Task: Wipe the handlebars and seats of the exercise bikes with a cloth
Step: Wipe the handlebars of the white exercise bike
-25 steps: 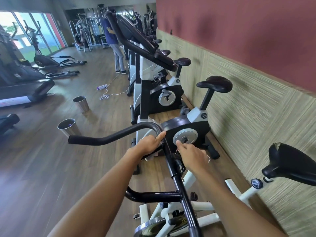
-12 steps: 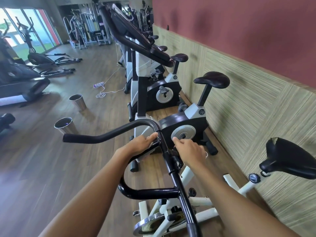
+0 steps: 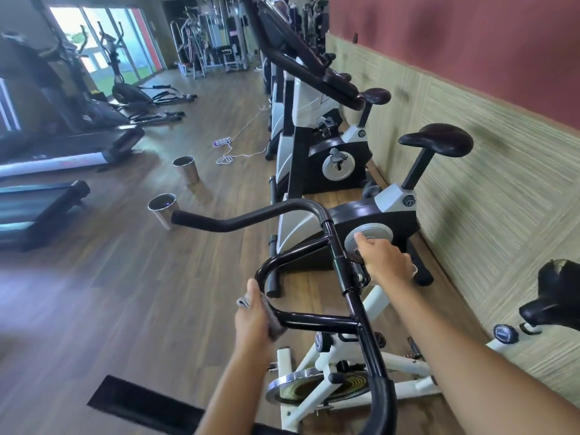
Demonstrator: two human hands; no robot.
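At lower bend of glossy black steel handlebar (image 3: 317,321), left hand (image 3: 255,320) clamps small soft grey cloth (image 3: 276,325) round tube; right hand (image 3: 387,262) grips same bar higher up. Cloth looks light & limp, bar rigid, slick: hold w/ full palm

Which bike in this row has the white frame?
The nearest bike, whose handlebar the left hand holds the cloth against. The next bike and the one beyond have enclosed black bodies.

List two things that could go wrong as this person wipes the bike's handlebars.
The left hand presses the cloth to only the lower loop of the handlebars; the far grip may get missed. The power strip and cord lying on the floor could trip someone moving to the next bikes.
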